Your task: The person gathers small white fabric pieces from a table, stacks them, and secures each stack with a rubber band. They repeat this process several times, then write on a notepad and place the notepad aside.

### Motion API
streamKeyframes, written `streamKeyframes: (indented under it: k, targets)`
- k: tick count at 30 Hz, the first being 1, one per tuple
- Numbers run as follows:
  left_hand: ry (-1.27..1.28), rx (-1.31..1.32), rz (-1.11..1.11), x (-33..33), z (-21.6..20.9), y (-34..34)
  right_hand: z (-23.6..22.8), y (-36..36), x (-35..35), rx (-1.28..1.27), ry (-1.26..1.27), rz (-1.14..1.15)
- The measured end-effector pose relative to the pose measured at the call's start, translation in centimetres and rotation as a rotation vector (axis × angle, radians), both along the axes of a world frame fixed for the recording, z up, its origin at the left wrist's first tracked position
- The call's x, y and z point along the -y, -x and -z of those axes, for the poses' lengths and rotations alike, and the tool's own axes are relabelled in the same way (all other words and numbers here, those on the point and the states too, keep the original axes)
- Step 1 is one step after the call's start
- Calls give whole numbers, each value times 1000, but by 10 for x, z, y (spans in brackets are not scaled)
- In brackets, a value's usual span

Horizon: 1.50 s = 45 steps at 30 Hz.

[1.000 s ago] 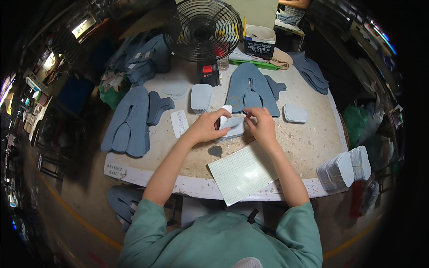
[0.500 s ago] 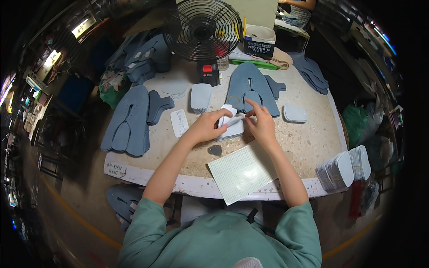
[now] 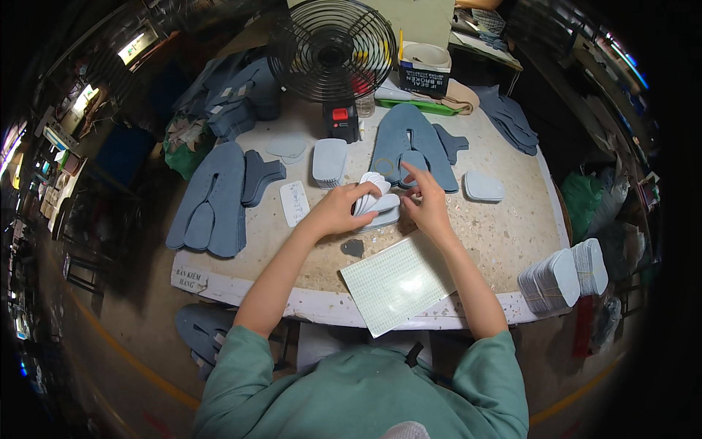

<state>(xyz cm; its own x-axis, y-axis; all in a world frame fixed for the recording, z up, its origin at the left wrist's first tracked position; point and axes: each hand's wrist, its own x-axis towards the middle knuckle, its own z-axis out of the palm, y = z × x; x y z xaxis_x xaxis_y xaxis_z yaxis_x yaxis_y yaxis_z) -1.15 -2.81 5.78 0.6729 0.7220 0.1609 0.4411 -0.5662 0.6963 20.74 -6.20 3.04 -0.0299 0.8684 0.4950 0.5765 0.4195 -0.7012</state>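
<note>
My left hand (image 3: pixel 339 210) is closed on several pale, rounded cut pieces (image 3: pixel 375 186), bent and fanned out between thumb and fingers. Beneath them lies a low stack of like pieces (image 3: pixel 382 220) on the table. Just right of that stack hovers my right hand (image 3: pixel 429 208), its index finger and thumb apart and nothing visible between them. Beyond it, a stack of blue-grey shoe uppers (image 3: pixel 431 157) has a rounded piece and a thin rubber band (image 3: pixel 383 167) on top. A neat pile of pale rounded pieces (image 3: pixel 330 161) stands behind my left hand.
More blue-grey shoe uppers (image 3: pixel 206 205) lie at left. A black fan (image 3: pixel 333 55) and a bucket (image 3: pixel 425 67) stand at the back. In front lies a pale printed sheet (image 3: pixel 398 283); banded piles of pieces (image 3: pixel 548 279) sit at the right front edge, a smaller stack (image 3: pixel 484 186) farther in.
The pieces in my left hand have spread into a wider fan. My right hand has barely moved. A person's arm at the far top right has mostly gone from view.
</note>
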Motion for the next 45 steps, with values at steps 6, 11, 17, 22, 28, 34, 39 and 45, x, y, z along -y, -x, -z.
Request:
streamKeyframes:
  k: [6,11,17,22,28,34,39,45]
  targets:
    - [23,48,3,-6,7,1,-15,7,7,21,62,-1]
    - [-52,29,-12,-3,8,-3,-17,14,13,-33,120,-122]
    - [-116,-79,-32,5,7,-6,-8,19,2,159,-11,-33]
    - [-36,16,-18,-5,10,-4,-8,7,2,-24,19,16]
    - [-150,-90,-25,6,7,-6,2,18,6,-3,71,-93]
    - [-78,1,-15,4,3,-5,-4,3,0,-30,33,-20]
    - [-33,-31,-2,1,3,-2,-16,-1,4,-77,111,-20]
    - [-57,83,-34,0,7,-4,-19,14,8,-57,135,-234]
